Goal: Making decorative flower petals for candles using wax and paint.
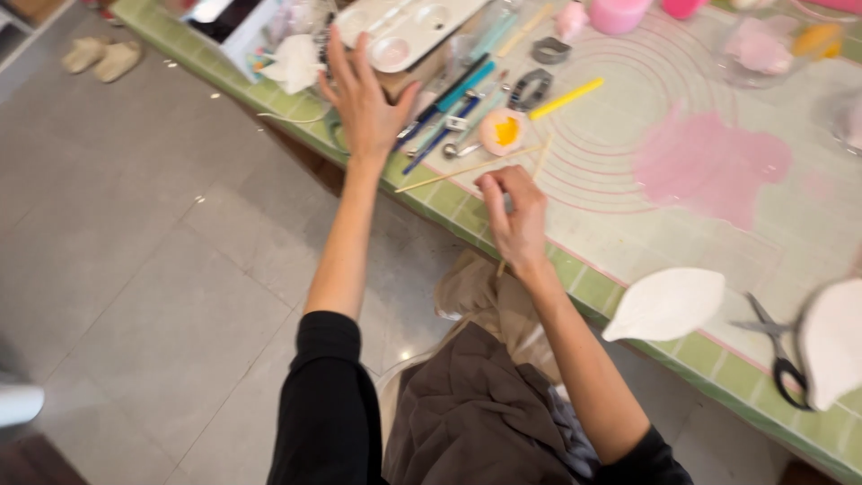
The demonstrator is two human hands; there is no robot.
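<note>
Left hand (364, 99), fingers spread, reaches toward tools (449, 112) upper centre; right hand (516, 220) apparently pinches a thin wooden stick (467, 169); selecting comes next.

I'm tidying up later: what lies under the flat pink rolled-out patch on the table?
The pink patch lies on a translucent mat printed with pink rings, spread over the green-tiled table. The rings directly beneath the patch are covered.

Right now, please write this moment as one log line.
left hand: open, reaching to tools | right hand: pinching thin stick | pink dough: flat on mat
</note>
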